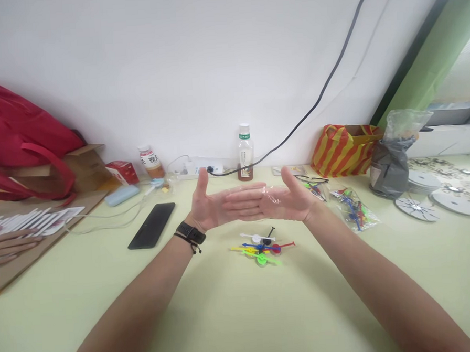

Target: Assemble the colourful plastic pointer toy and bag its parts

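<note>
My left hand (210, 209) and my right hand (297, 199) are held flat above the pale green table (226, 313), palms facing and fingers overlapping. A small clear plastic bag (274, 195) is pressed between them. A black watch (190, 232) is on my left wrist. Right below the hands lies a small heap of coloured plastic pointers (262, 248) in yellow, green, blue, red, white and black. A clear bag with more coloured pieces (353, 209) lies to the right of my right wrist.
A black phone (151, 225) lies to the left, and a bottle (245, 152) and power strip (201, 167) stand by the wall. A striped bag (346, 149), grey wrapped bundle (392, 165) and white discs (416, 208) sit at right. Another person's hand (6, 246) rests on cardboard at left, below a red bag (20, 140).
</note>
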`<state>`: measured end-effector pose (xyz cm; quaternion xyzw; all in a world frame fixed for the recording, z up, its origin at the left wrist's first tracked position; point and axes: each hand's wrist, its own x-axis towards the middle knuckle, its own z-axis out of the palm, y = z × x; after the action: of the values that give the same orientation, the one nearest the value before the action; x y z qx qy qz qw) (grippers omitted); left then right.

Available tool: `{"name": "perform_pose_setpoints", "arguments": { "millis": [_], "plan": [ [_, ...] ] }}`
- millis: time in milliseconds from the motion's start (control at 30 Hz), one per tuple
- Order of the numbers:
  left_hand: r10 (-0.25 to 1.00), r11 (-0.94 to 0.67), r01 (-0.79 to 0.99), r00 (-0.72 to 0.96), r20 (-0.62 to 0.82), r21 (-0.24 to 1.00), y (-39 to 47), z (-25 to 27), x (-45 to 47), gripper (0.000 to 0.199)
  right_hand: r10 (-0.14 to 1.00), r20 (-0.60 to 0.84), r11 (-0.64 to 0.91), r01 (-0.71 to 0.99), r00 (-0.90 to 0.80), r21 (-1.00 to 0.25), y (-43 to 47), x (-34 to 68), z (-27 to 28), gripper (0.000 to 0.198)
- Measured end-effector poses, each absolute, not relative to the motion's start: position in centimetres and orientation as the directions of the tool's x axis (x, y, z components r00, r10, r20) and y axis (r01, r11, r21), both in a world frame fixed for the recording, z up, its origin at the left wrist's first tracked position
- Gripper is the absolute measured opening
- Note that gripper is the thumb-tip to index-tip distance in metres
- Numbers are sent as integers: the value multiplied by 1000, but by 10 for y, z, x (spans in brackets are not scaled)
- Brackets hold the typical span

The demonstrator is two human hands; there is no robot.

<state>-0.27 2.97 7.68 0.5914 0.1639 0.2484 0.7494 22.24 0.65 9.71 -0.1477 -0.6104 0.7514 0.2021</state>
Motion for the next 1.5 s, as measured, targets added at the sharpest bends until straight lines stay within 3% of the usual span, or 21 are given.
{"name": "perform_pose_setpoints", "arguments": {
  "millis": [133,233,367,467,600,700,767,867,1000,1267,1500],
  "plan": [
    [557,181,-134,830,11,974,27,90,-5,125,460,15,-204,-122,-888,-971,4,222,101,110],
    [612,138,-146,790,32,980,31,101,-11,115,459,68,-153,-155,-886,-976,4,227,103,108],
    [771,-47,-218,612,174,975,49,105,-23,90,572,104,-97,-193,-814,-976,13,238,100,96],
    [885,-205,-129,399,240,970,63,99,-27,77,663,92,-128,-233,-743,-964,23,244,93,94],
    [868,-473,69,208,451,878,57,96,-16,57,736,64,-168,-273,-674,-947,33,244,85,94],
    [751,-654,213,302,587,726,37,100,0,53,758,53,-184,-291,-650,-939,35,242,83,99],
    [661,-748,298,408,629,593,25,101,9,68,770,55,-175,-294,-636,-940,34,239,84,100],
    [516,-856,377,602,609,353,16,97,20,94,759,47,-184,-284,-649,-941,29,231,87,101],
    [417,-897,421,706,572,133,18,80,30,106,745,45,-238,-329,-665,-914,18,217,90,95],
    [434,-868,492,691,577,64,23,64,32,83,731,-29,-345,-332,-682,-878,17,207,80,75],
    [465,-849,523,681,567,68,30,56,26,92,681,-16,-388,-342,-732,-856,23,209,78,77]
  ]
}}
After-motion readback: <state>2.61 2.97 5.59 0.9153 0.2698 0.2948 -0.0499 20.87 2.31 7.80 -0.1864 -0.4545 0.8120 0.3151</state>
